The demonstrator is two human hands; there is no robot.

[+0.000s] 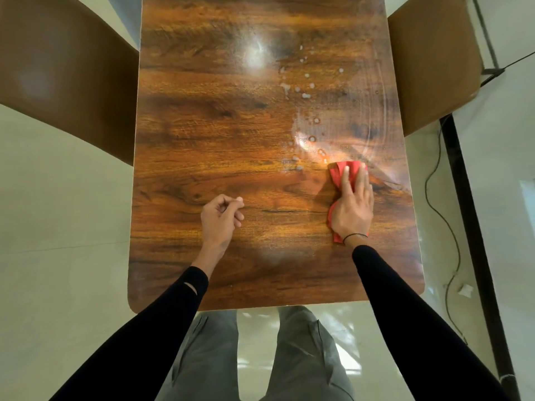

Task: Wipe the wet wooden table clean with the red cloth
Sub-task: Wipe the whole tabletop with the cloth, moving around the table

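Note:
The wooden table [202,140] fills the middle of the view. Water drops and a wet film [307,95] lie on its right half, from the far middle down to the cloth. My right hand [353,206] presses flat with straight fingers on the red cloth [337,172], near the table's right edge. The cloth shows beyond my fingertips and beside my wrist. My left hand [221,218] rests on the table's near middle with its fingers loosely curled and nothing in it.
A brown chair [66,76] stands at the table's left side and another brown chair [434,62] at its right. A black cable [443,215] runs over the pale floor to the right. My legs show below the near table edge.

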